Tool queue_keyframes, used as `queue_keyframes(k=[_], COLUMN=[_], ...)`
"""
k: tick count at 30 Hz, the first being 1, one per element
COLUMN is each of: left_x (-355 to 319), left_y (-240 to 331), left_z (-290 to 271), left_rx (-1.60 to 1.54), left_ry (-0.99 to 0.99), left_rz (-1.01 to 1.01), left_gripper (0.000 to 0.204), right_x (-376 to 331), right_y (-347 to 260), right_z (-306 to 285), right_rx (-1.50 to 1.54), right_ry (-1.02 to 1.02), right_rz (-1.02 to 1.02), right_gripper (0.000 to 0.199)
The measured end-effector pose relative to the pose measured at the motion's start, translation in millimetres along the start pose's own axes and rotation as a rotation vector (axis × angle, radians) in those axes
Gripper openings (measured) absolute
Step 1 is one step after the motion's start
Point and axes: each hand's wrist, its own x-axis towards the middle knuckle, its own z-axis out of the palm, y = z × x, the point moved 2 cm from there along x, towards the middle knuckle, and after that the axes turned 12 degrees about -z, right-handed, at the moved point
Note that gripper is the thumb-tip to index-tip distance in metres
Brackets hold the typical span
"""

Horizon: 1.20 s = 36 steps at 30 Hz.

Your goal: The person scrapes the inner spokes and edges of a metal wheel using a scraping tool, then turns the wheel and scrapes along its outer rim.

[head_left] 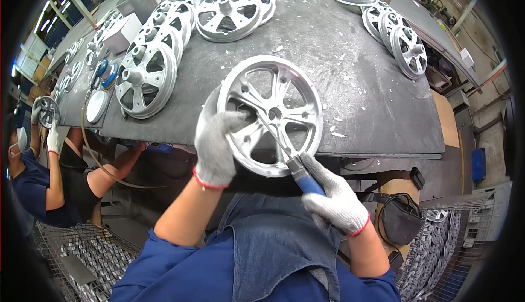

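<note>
Left hand clenches the silver wheel's rim at nine o'clock on the bench; right hand grips a blue-handled file at five o'clock.

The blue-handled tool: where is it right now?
In the head view, the blue-handled tool sits right of centre, gripped by the right hand, its thin shaft reaching into the wheel steadied by the left hand.

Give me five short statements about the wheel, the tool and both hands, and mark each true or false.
1. The left hand grips the rim of the silver wheel. True.
2. The right hand holds a blue-handled tool. True.
3. Both hands are bare. False: both wear grey knit gloves.
4. The wheel lies flat mid-table. False: it is tilted up at the near edge of the dark table.
5. The tool's tip reaches among the spokes. True.
</note>
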Motion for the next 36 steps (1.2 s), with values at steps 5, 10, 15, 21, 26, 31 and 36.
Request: queue_keyframes(k=[5, 10, 15, 21, 26, 31, 36], left_x=[6.7, 22.4, 7.2, 18.9, 16.0, 19.3, 19.4], left_y=[22.2, 7.6, 5.0, 10.2, 12.6, 12.2, 14.2], left_z=[0.2, -17.7, -17.6, -14.2, -12.6, -12.8, -7.7], left_rx=[-0.004, -0.046, -0.095, -0.052, -0.073, -0.05, -0.068], left_ry=[-0.118, -0.095, -0.082, -0.133, -0.104, -0.087, -0.113], left_rz=[-0.169, -0.23, -0.15, -0.181, -0.189, -0.209, -0.224], left_gripper=[0.055, 0.049, 0.047, 0.048, 0.048, 0.048, 0.047], right_x=[-1.9, 4.2, -8.6, -7.3, -4.3, -3.4, -3.1], right_y=[7.0, 20.5, 7.0, 1.0, 3.8, -10.4, -22.1], right_z=[-5.3, 2.5, -8.1, -42.8, -54.7, -63.9, -70.9], right_rx=[-0.329, -0.539, -0.016, -0.673, -0.943, -1.098, -1.251], right_ry=[0.233, 0.147, 0.075, 0.317, 0.33, 0.291, 0.317], right_rz=[-0.376, -0.579, -0.217, -0.396, -0.489, -0.428, -0.378], right_gripper=[0.083, 0.076, 0.094, 0.072, 0.063, 0.062, 0.061])
